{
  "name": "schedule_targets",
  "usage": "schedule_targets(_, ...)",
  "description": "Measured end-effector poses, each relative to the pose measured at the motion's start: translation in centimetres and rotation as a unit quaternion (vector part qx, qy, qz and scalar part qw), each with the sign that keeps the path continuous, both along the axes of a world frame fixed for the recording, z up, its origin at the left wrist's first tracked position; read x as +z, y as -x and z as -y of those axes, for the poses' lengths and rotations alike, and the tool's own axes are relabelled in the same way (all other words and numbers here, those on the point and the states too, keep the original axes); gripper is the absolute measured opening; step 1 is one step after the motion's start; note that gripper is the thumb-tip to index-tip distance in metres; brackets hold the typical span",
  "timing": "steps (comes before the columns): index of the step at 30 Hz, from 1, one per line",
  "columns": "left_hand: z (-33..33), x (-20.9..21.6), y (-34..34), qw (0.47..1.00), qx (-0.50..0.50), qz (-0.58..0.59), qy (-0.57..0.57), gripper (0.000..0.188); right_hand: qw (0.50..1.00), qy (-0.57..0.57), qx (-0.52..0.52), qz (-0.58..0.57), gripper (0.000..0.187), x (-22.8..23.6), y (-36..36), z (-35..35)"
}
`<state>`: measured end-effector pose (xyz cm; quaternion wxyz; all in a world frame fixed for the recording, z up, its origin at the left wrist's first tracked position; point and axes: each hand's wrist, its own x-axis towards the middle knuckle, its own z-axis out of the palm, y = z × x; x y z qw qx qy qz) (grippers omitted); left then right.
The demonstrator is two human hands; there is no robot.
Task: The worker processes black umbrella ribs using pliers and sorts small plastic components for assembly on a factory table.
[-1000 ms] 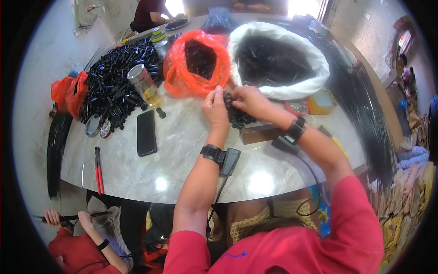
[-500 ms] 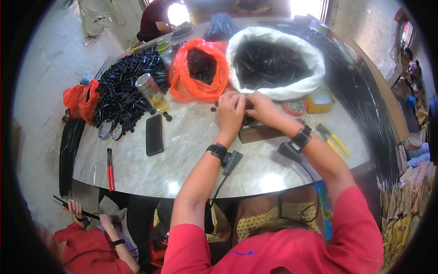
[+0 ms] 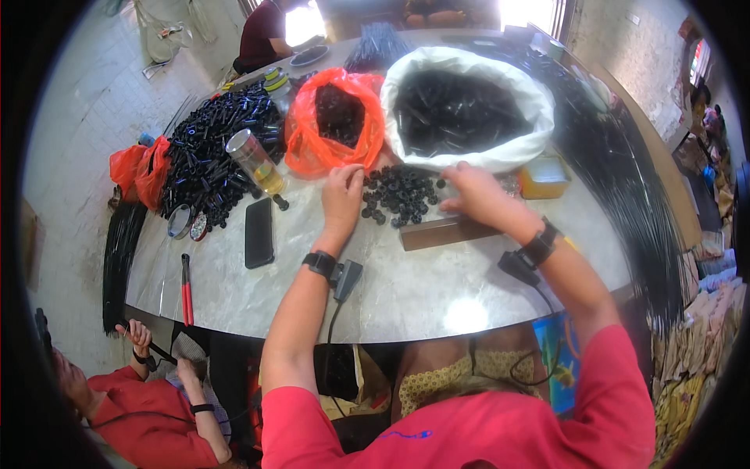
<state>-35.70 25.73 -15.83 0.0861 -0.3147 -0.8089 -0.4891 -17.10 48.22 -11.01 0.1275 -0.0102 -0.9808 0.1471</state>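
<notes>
Small black ring-shaped parts (image 3: 402, 195) lie in a loose pile on the table between my two hands. My left hand (image 3: 341, 199) is at the left side of the pile, just below the front of an orange-red plastic bag (image 3: 301, 152). Its fingers are bent together; whatever they hold, if anything, is hidden. On the right of the pile, my right hand (image 3: 486, 197) has its thumb and fingers apart, by the front of a white sack (image 3: 500, 160) full of black tubular pieces (image 3: 461, 113). A brown bar (image 3: 449, 233) lies below the pile, near my right hand.
Left of my hands are a phone (image 3: 259, 233), a clear cup of yellow liquid (image 3: 256, 162), red-handled pliers (image 3: 187, 289) and a heap of black pieces (image 3: 219, 144). A yellow box (image 3: 544, 178) stands right. Long black rods (image 3: 625, 168) line the right edge. A co-worker (image 3: 148, 406) sits lower left.
My hands have moved apart, left hand leftward toward the orange-red bag and right hand rightward. The pile of black parts between them has come into view.
</notes>
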Motion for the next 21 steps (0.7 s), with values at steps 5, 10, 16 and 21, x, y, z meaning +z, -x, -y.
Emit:
schedule_targets(5, -0.8, -0.1, 4.2, 0.993, 0.029, -0.106, 0.044, 0.029, 0.999, -0.021, 0.023, 0.008, 0.043, 0.6, 1.4, 0.9)
schedule_targets(10, 0.2, 0.7, 6.6, 0.991, 0.038, -0.093, 0.091, 0.032, 0.995, -0.057, 0.075, -0.041, 0.031, 4.1, 6.7, 3.2)
schedule_targets(16, 0.8, 4.5, 6.7, 0.927, -0.003, -0.314, 0.205, 0.045, 0.958, -0.103, 0.237, -0.122, 0.032, 4.6, 17.0, 4.1)
schedule_targets(21, 2.6, 4.0, 9.5, 0.897, -0.029, -0.361, 0.253, 0.034, 0.974, -0.037, 0.173, 0.14, 0.028, 4.0, 20.9, 3.1)
